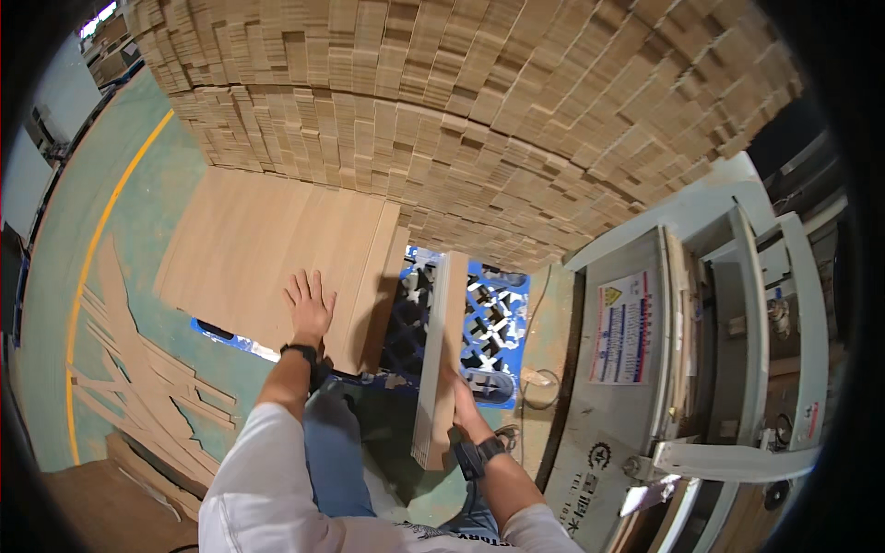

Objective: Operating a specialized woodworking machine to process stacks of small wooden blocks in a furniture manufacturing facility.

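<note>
My left hand (310, 306) lies flat with its fingers spread on top of a layer of wide light-brown wooden boards (267, 240). To the right, a bundle of long wooden boards (441, 369) is held in my right hand (466, 407) near its close end. The bundle points away from me over a worn blue plastic pallet (498, 323), apart from the laid boards. My right thumb and part of the hand show along the bundle's right side; the other fingers are hidden beneath it. I wear a dark band on each wrist.
A tall wall of stacked boards (406, 120) stands at the far side. On the right is a grey machine (590, 433) with a notice sheet (621, 327). Thin wood offcuts (147, 369) lie on the green floor at left, beside a yellow line (97, 230).
</note>
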Motion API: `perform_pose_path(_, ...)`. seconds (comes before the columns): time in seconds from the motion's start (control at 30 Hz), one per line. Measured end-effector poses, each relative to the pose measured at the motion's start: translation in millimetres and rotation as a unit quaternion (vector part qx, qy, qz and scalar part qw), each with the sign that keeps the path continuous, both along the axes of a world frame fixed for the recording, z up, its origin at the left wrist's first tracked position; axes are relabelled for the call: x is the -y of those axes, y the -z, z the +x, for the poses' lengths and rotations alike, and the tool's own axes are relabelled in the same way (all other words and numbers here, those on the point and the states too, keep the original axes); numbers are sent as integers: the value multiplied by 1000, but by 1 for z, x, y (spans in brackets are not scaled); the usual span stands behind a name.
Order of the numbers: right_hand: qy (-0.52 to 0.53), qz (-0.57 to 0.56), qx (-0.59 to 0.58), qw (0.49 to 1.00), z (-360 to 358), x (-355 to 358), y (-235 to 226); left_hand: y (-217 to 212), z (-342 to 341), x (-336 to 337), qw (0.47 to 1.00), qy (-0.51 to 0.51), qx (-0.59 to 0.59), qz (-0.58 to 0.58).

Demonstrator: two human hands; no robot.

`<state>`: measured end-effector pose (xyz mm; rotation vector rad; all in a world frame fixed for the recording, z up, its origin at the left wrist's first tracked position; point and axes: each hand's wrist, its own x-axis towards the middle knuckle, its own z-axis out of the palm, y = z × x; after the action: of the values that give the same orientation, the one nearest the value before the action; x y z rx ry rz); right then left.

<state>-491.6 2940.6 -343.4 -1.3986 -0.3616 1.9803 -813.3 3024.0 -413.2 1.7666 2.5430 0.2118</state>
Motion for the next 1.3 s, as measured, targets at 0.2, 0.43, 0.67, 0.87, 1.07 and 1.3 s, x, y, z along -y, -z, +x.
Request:
perform_pose_path(0.2,-83,23,2,996,-74,-86,91,13,-4,-5,999,5,-10,41)
perform_pose_path(0.43,-51,98,-9,994,-125,-141,132,12,-6,-9,999,17,-6,37)
perform_pose_path(0.67,-156,113,110,975,-132,-166,137,12,-6,-11,999,28,-4,45)
perform_pose_path(0.87,-75,51,5,996,-138,-162,124,15,-3,-11,998,29,-31,38)
perform_pose_path(1.07,-52,66,88,993,-146,-166,118,16,0,-10,998,21,-45,46)
perform_pose_path(1.3,38,24,-147,988,-122,-97,119,15,4,-8,997,20,-56,54)
